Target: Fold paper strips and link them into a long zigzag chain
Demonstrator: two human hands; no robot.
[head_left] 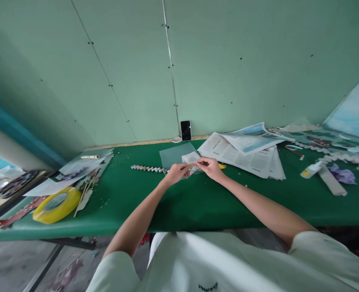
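My left hand (178, 172) and my right hand (210, 167) meet above the middle of the green table, fingertips closed together. Pinched between them is a small folded paper strip (192, 165), partly covered by the fingers. A zigzag chain of folded paper (149, 168) lies flat and runs left from beside my left hand. Just behind the fingers are small cut newspaper pieces (190, 157) on a translucent sheet (170, 155). The yellow end of a tool, perhaps a cutter (222, 166), shows beside my right hand; the rest of it is hidden.
Newspaper sheets (243, 156) spread behind my right hand. A phone (185, 130) leans on the wall. At left lie a yellow tape roll (57, 205), thin sticks (86, 190) and papers (82, 164). At right are a glue bottle (311, 169), purple crumpled material (342, 174) and a longer folded chain (334, 156).
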